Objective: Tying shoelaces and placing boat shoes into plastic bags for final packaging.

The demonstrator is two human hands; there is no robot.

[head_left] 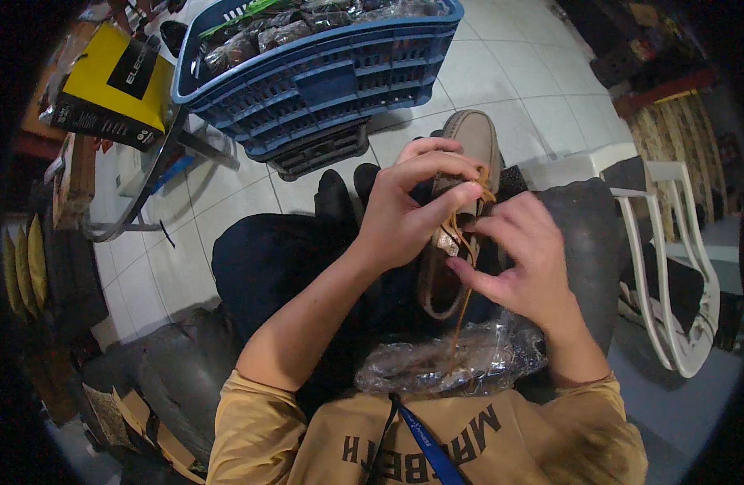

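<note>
A beige moccasin-style shoe (472,136) lies along my lap, its toe pointing away from me. Over its opening, my left hand (408,198) pinches an orange-yellow shoelace between thumb and forefinger. My right hand (527,255) is close by on the shoe's right side, thumb and forefinger apart, with the lace passing near their tips. The lace's long end (461,319) trails down toward my stomach. Inside the shoe, a pale crumpled piece (448,242) shows below my left thumb. A clear plastic bag (404,364) rests against my shirt; its contents are hard to make out.
Ahead stands a blue plastic crate (323,85) of plastic-wrapped items, above a black crate (323,152). A yellow and black box (117,85) sits on a table at the left. On the right is a white plastic chair (659,267). Dark padded seating (178,364) lies at lower left.
</note>
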